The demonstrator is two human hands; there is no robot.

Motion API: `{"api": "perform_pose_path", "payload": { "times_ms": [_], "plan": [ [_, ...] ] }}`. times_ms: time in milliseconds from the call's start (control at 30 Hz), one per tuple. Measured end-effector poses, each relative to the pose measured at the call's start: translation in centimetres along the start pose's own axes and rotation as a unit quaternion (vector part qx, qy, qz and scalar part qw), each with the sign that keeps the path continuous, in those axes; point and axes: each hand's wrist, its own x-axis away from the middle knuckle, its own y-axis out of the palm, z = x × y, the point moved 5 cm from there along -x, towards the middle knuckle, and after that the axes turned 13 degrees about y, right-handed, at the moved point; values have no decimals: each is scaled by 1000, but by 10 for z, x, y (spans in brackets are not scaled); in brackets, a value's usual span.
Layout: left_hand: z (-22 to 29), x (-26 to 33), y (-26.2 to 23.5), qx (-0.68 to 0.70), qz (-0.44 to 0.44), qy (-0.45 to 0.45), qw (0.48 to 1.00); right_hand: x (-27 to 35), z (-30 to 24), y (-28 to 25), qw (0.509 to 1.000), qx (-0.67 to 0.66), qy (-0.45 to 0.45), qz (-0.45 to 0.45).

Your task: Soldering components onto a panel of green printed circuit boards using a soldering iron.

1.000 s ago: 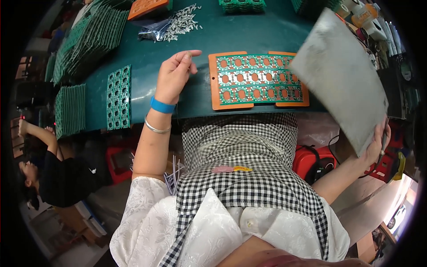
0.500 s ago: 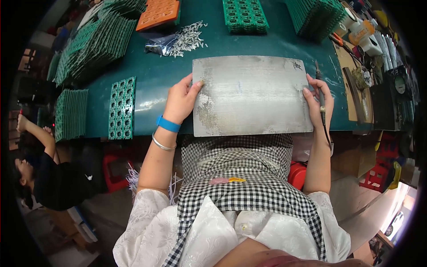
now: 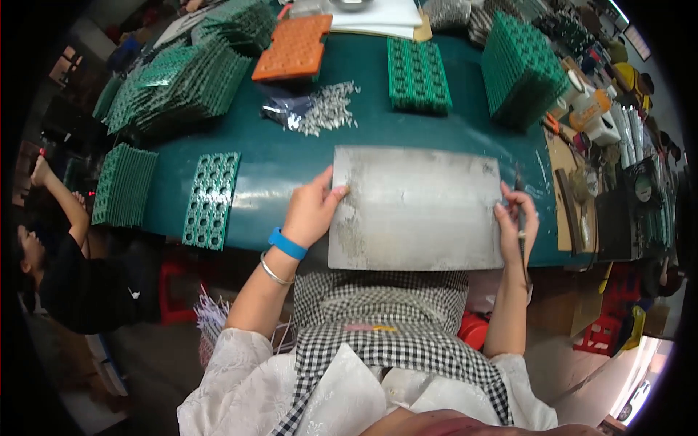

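A flat, scuffed grey metal plate (image 3: 414,211) lies between my hands at the front edge of the green table. My left hand (image 3: 313,207) is closed on its left edge, thumb on top. On the right edge my right hand (image 3: 518,218) grips the plate with thumb and fingers. That same hand also holds a thin pen-shaped tool with a cable, which looks like a soldering iron (image 3: 521,235). Left of the plate lies a single green circuit board panel (image 3: 211,200) with rows of dark round spots. Beyond the plate, small white parts (image 3: 331,107) spill from a plastic bag (image 3: 285,109).
Stacked green panels stand at the left (image 3: 125,185), far left (image 3: 182,83), back (image 3: 418,76) and back right (image 3: 520,73). An orange tray (image 3: 292,47) sits behind the white parts. Bottles and tools crowd the right side. Another person (image 3: 87,269) is at the far left.
The view has shifted, so the table and everything on it appear lower, with more of the back showing. Both hands keep hold of the plate, which shows slightly turned.
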Motion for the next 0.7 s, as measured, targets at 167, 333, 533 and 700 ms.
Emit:
{"api": "perform_pose_path", "payload": {
  "times_ms": [167,333,533,700],
  "plan": [
    [4,1,1,-63,-9,-7,998,-1,16,-3,999,-36,7,8],
    [9,1,4,-9,-24,4,1000,11,2,-5,999,-33,34,18],
    [55,-2,9,288,-29,38,956,31,24,-74,970,-234,71,3],
    [70,-10,-1,209,-45,53,976,70,22,-154,923,-327,29,199]
  ]
}}
